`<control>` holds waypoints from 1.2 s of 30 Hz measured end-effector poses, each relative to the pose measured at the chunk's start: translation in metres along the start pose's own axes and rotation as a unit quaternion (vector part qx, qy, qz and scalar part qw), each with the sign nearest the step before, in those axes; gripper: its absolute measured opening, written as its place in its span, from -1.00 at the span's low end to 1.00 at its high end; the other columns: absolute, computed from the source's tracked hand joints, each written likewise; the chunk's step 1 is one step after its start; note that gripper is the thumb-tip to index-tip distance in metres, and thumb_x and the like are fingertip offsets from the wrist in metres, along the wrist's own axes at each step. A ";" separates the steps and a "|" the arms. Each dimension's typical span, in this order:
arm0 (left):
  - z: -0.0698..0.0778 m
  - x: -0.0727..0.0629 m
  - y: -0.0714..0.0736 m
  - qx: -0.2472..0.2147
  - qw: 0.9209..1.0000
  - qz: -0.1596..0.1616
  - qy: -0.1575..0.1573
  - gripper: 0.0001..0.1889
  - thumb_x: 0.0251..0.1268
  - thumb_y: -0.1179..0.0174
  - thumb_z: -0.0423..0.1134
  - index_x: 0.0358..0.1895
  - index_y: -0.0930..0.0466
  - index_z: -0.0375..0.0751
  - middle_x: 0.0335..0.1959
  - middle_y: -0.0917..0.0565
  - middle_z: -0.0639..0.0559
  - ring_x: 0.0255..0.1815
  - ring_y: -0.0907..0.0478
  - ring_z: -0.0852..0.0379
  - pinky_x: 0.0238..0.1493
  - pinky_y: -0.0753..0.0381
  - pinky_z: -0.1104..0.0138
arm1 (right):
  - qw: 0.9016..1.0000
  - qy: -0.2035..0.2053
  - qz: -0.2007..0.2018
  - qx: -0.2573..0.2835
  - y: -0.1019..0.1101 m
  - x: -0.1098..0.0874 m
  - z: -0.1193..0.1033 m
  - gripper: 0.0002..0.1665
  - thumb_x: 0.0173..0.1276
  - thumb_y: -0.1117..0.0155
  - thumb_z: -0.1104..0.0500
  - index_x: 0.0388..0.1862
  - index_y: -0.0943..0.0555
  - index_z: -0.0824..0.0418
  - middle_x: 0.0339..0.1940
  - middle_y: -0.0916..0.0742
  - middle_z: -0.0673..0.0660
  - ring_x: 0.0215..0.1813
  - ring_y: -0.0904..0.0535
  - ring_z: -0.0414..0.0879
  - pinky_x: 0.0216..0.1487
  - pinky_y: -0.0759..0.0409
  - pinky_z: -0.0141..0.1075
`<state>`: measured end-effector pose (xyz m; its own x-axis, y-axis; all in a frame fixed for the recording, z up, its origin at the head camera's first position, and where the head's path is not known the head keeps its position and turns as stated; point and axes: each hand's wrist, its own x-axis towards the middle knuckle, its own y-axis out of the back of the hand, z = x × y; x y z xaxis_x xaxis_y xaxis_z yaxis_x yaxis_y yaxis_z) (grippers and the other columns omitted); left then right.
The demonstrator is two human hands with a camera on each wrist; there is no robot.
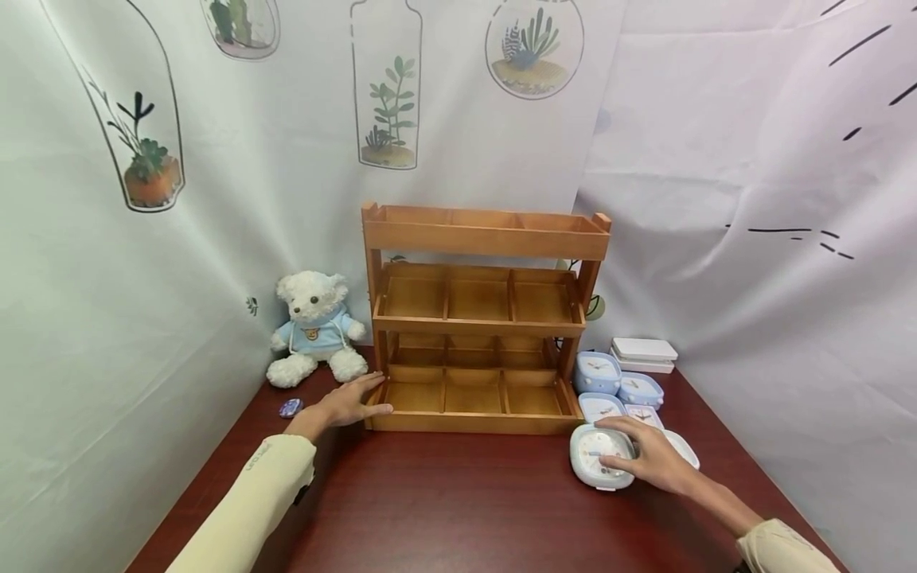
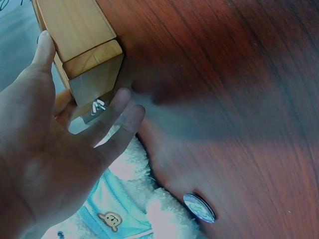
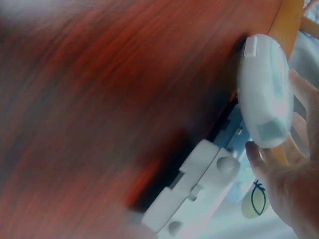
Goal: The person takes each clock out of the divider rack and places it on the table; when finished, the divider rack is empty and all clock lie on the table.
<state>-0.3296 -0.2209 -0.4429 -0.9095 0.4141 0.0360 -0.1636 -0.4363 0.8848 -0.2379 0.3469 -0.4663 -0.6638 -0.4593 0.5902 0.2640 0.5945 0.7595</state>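
My right hand [image 1: 652,458] grips a round-cornered pale alarm clock [image 1: 591,458] at the right front of the wooden shelf [image 1: 473,423], thumb and fingers on its sides. In the right wrist view the clock [image 3: 264,94] is seen edge-on, close to the fingertips. Other clocks, blue and white, sit just behind it, among them a blue clock [image 1: 598,370] and a white clock [image 1: 682,450] partly hidden by the hand. At the shelf's lower left corner rests my left hand [image 1: 344,402], fingers extended and spread, holding nothing.
The shelf has three tiers split into compartments. A white teddy bear [image 1: 315,330] in a blue top sits left of it, with a small round purple-blue object [image 1: 290,408] in front. White boxes [image 1: 643,354] lie at the back right. Printed cloth walls enclose the dark red table [image 1: 430,501].
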 end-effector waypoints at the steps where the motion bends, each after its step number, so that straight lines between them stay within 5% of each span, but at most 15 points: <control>1: 0.002 0.000 0.001 0.001 1.000 0.000 -0.001 -0.12 0.45 -0.28 0.15 0.57 -0.25 -0.43 0.59 -0.19 -0.42 0.55 -0.16 -0.48 0.40 -0.25 -0.34 | 1.000 0.000 -0.004 -0.005 0.001 -0.001 0.001 -0.36 0.04 -0.73 0.16 0.13 -0.72 0.22 0.03 -0.78 0.08 0.09 -0.67 -0.04 0.20 -0.27 -0.70; 11: -0.010 0.007 0.001 0.002 1.000 0.005 -0.007 -0.10 0.43 -0.29 0.17 0.56 -0.25 -0.44 0.59 -0.20 -0.42 0.55 -0.16 -0.46 0.41 -0.23 -0.33 | 0.999 0.007 -0.048 -0.022 0.004 -0.006 0.005 -0.67 0.25 -0.58 0.21 0.01 -0.80 0.17 0.01 -0.81 0.06 0.09 -0.72 -0.01 0.18 -0.34 -0.69; 17: 0.001 0.002 0.004 0.001 1.000 -0.001 -0.002 -0.16 0.45 -0.32 0.07 0.54 -0.27 -0.46 0.58 -0.23 -0.41 0.55 -0.19 -0.45 0.40 -0.27 -0.31 | 0.998 0.005 -0.055 -0.026 0.005 -0.009 0.006 -0.71 0.28 -0.57 0.18 -0.01 -0.82 0.12 0.00 -0.81 0.05 0.06 -0.73 -0.05 0.13 -0.43 -0.64; 27: 0.003 0.005 0.001 0.016 1.000 0.001 -0.002 -0.18 0.46 -0.31 0.07 0.55 -0.29 -0.43 0.59 -0.24 -0.37 0.56 -0.20 -0.41 0.41 -0.28 -0.28 | 0.996 -0.025 -0.084 -0.022 0.017 -0.013 0.009 -0.68 0.33 -0.55 0.06 0.01 -0.80 0.14 0.02 -0.81 0.04 0.05 -0.74 -0.05 0.02 -0.69 -0.27; 32: 0.005 0.000 0.004 0.063 0.998 0.009 -0.003 -0.18 0.45 -0.29 0.13 0.54 -0.33 -0.38 0.58 -0.29 -0.30 0.52 -0.29 -0.38 0.34 -0.38 -0.27 | 0.998 -0.011 -0.063 -0.027 0.015 -0.008 0.006 -0.66 0.27 -0.59 0.13 0.00 -0.79 0.20 -0.04 -0.82 0.03 -0.01 -0.74 -0.07 -0.05 -0.70 -0.29; 36: 0.008 -0.009 0.014 0.124 0.991 0.040 -0.025 -0.18 0.43 -0.29 0.17 0.54 -0.35 -0.32 0.56 -0.35 -0.23 0.44 -0.42 -0.31 0.18 -0.55 -0.20 | 0.998 0.005 -0.006 -0.056 0.017 0.009 0.003 -0.54 0.17 -0.64 0.23 0.06 -0.76 0.26 0.00 -0.81 0.12 0.04 -0.74 0.08 -0.03 -0.72 -0.05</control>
